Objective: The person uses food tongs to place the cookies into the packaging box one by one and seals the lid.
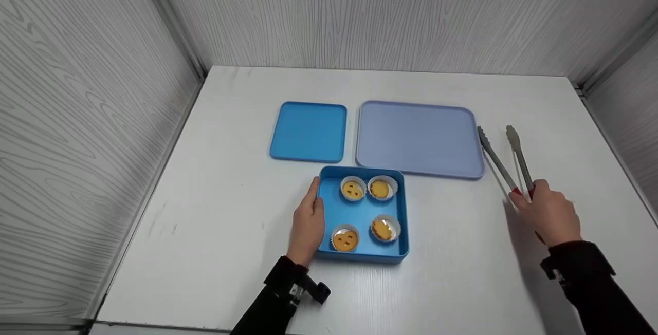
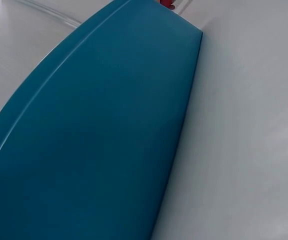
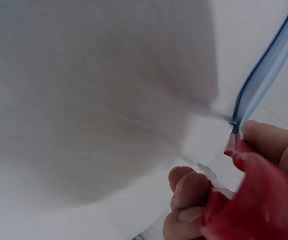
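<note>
A blue square box (image 1: 364, 259) stands on the table with several cookies (image 1: 345, 241) in white paper cups (image 1: 395, 227) inside it, one near each corner. My left hand (image 1: 307, 222) rests against the box's left wall, its fingers fairly straight along the outside. In the left wrist view the box's outer wall (image 2: 93, 115) fills much of the picture, and the fingers are out of sight. My right hand (image 1: 552, 217) grips metal tongs (image 1: 498, 164) by their red handles (image 3: 256, 200). The tongs' arms are spread apart, pointing away over the table, with nothing between the tips.
Behind the box lies a flat blue square tray (image 1: 308, 132). Beside it, a larger lavender tray (image 1: 419, 138) reaches close to the tongs' left tip. The white table (image 1: 205, 253) is bounded by grey wood-grain panels (image 1: 360, 16) at the back and sides.
</note>
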The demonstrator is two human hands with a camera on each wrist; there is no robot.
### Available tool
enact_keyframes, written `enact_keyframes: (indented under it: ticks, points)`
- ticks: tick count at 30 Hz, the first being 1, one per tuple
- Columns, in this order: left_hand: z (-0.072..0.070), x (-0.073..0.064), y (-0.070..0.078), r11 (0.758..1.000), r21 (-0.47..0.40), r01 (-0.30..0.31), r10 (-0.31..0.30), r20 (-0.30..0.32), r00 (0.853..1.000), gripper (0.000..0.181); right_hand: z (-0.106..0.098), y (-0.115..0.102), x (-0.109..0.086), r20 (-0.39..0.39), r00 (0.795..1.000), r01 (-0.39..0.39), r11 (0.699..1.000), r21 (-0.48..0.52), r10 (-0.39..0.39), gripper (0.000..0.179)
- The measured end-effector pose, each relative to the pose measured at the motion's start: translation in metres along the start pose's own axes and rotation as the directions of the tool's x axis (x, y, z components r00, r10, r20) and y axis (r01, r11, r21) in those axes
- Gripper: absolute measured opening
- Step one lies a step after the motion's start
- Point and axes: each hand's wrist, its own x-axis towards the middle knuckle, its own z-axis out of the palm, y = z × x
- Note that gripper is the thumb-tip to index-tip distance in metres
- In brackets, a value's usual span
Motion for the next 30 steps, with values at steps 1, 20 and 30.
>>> enact_keyframes:
  ticks: [1,20,30]
  points:
    - [0.0003,-0.0001,-0.0001,1.0,-0.003,-0.003,0.003,0.0,1.0,0.052,0.0009,0.0003,-0.0001,0.013,1.0,-0.003,1.0,0.0,0.003,0.046]
    - [0.0002,0.0006,0.0011,1.0,-0.006,-0.001,0.001,-0.004,1.0,0.051,0.0036,-0.0026,0.0058,0.174,0.985,0.015,1.0,-0.018,-0.012,0.06]
    - [-0.0004,0.0003,0.0003,0.997,-0.079,0.013,-0.013,0.0,1.0,0.052,-0.0006,-0.0074,0.0053,0.055,0.998,0.044,0.993,-0.106,-0.038,0.069]
